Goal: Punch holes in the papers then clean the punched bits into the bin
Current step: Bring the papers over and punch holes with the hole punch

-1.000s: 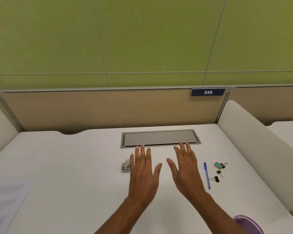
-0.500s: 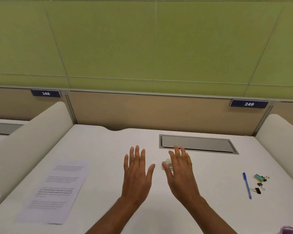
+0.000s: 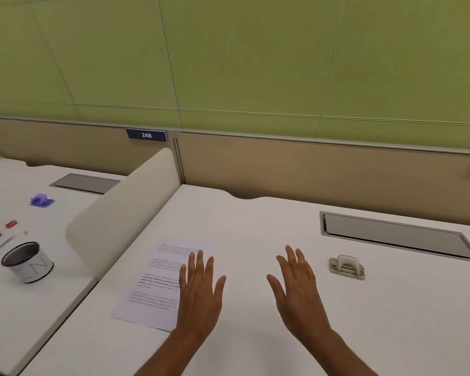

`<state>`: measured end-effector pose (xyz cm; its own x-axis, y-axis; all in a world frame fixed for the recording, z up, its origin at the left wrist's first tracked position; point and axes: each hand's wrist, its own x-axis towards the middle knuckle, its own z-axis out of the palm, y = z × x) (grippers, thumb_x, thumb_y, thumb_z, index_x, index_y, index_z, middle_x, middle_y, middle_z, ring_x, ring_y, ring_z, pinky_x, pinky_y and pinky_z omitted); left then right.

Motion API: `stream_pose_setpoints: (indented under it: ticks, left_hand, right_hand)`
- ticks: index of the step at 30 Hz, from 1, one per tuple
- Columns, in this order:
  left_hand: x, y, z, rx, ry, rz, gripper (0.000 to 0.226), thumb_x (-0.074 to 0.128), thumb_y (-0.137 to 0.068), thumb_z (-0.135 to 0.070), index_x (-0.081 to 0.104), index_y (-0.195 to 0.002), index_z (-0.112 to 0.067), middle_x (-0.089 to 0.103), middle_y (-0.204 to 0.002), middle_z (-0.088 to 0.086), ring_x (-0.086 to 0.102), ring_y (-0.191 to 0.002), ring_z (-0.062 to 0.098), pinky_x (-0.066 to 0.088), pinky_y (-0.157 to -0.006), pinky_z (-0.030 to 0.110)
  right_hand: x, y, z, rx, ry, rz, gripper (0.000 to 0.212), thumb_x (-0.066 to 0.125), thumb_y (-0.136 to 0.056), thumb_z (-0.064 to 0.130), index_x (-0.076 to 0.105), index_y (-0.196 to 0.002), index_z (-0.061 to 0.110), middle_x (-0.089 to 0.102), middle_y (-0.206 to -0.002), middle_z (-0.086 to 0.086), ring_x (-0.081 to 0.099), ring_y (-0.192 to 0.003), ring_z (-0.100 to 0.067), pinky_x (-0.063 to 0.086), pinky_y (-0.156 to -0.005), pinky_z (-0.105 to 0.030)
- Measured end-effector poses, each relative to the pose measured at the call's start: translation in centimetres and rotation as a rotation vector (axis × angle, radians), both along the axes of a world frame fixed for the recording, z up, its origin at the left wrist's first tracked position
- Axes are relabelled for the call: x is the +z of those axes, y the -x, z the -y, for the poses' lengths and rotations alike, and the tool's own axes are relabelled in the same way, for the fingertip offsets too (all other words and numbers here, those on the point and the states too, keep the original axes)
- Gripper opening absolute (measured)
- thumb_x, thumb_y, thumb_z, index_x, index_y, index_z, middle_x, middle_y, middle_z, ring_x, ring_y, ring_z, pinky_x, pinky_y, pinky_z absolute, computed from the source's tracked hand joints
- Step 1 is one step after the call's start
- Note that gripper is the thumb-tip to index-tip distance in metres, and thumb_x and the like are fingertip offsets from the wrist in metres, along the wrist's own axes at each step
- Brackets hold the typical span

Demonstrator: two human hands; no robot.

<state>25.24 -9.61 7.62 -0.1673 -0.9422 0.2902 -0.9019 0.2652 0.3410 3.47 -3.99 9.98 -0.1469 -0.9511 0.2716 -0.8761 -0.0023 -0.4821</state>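
A printed sheet of paper (image 3: 152,283) lies flat on the white desk (image 3: 255,240), left of centre. My left hand (image 3: 200,291) hovers palm down over the sheet's right edge, fingers spread, holding nothing. My right hand (image 3: 296,283) is held open beside it, also empty. A small grey hole punch (image 3: 346,267) sits on the desk to the right of my right hand, apart from it. A small round metal bin (image 3: 27,263) stands on the neighbouring desk at the far left.
A white curved divider (image 3: 120,213) separates my desk from the left one. That desk holds a purple hole punch (image 3: 41,200), a red clip (image 3: 11,224) and pens. A grey cable hatch (image 3: 394,236) lies at the back right. Tan partition behind.
The view has swung left: the sheet now lies under my left hand, the hole punch has come out from behind my right hand, and the pen and clips have left the view.
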Motion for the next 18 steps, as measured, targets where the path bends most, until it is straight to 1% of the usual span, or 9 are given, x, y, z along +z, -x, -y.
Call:
stream_pose_setpoints:
  ticks: [2, 4, 7, 8, 10, 15, 18]
  left_hand:
    - [-1.3, -3.1, 1.4, 0.011, -0.007, 0.001, 0.076, 0.006, -0.096, -0.059, 0.035, -0.153, -0.017, 0.014, -0.166, 0.007, 0.000, -0.154, 0.020, -0.007, -0.124, 0.038]
    - [-2.8, -5.8, 2.9, 0.023, -0.047, 0.007, 0.074, 0.006, -0.097, -0.059, 0.034, -0.153, -0.019, 0.014, -0.166, 0.006, -0.001, -0.154, 0.020, -0.010, -0.123, 0.036]
    - [-5.4, -9.2, 5.4, 0.028, -0.154, 0.014, 0.057, 0.029, -0.103, -0.048, 0.028, -0.155, -0.024, 0.007, -0.168, 0.002, -0.006, -0.155, 0.016, -0.007, -0.126, 0.039]
    - [-6.2, -10.0, 6.2, 0.020, -0.175, 0.008, 0.057, 0.034, -0.103, -0.046, 0.028, -0.155, -0.025, 0.007, -0.168, 0.001, -0.005, -0.155, 0.016, -0.005, -0.126, 0.039]
    - [-7.3, -11.2, 7.4, 0.001, -0.193, 0.013, 0.057, 0.038, -0.103, -0.047, 0.029, -0.155, -0.026, 0.009, -0.168, 0.001, -0.003, -0.155, 0.016, -0.005, -0.125, 0.039]
    - [-9.4, -12.5, 10.3, -0.017, -0.213, 0.060, 0.062, 0.035, -0.101, -0.054, 0.023, -0.156, -0.029, 0.002, -0.168, 0.001, -0.008, -0.155, 0.018, -0.009, -0.125, 0.041]
    - [-10.5, -12.2, 11.4, -0.023, -0.233, 0.122, 0.069, 0.025, -0.096, -0.065, 0.013, -0.157, -0.035, -0.006, -0.167, -0.001, -0.013, -0.154, 0.019, -0.013, -0.123, 0.044]
  right_hand:
    - [-1.1, -2.4, 1.3, 0.016, -0.032, 0.008, 0.057, 0.029, -0.105, 0.049, 0.030, -0.155, 0.022, 0.001, -0.168, 0.008, -0.014, -0.153, -0.009, -0.006, -0.124, -0.029]
    - [-2.3, -4.6, 2.5, 0.025, -0.057, 0.022, 0.056, 0.030, -0.105, 0.049, 0.032, -0.154, 0.022, 0.003, -0.168, 0.007, -0.012, -0.154, -0.010, -0.003, -0.125, -0.031]
    - [-4.0, -7.6, 4.5, 0.034, -0.093, 0.039, 0.054, 0.033, -0.105, 0.048, 0.035, -0.152, 0.021, 0.007, -0.168, 0.005, -0.005, -0.155, -0.013, 0.005, -0.126, -0.036]
    - [-4.5, -8.4, 5.2, 0.036, -0.108, 0.039, 0.054, 0.034, -0.105, 0.047, 0.035, -0.152, 0.021, 0.008, -0.168, 0.004, -0.004, -0.155, -0.014, 0.006, -0.126, -0.036]
    - [-5.2, -9.6, 6.5, 0.034, -0.141, 0.038, 0.054, 0.033, -0.105, 0.048, 0.033, -0.152, 0.022, 0.006, -0.168, 0.004, -0.005, -0.155, -0.014, 0.006, -0.125, -0.036]
    - [-6.7, -12.3, 9.6, 0.024, -0.206, 0.044, 0.055, 0.031, -0.105, 0.050, 0.030, -0.154, 0.024, 0.001, -0.169, 0.005, -0.007, -0.155, -0.015, 0.005, -0.126, -0.036]
    - [-7.4, -13.5, 11.0, 0.021, -0.229, 0.086, 0.054, 0.032, -0.105, 0.049, 0.030, -0.153, 0.025, 0.001, -0.169, 0.007, -0.005, -0.155, -0.015, 0.008, -0.126, -0.036]
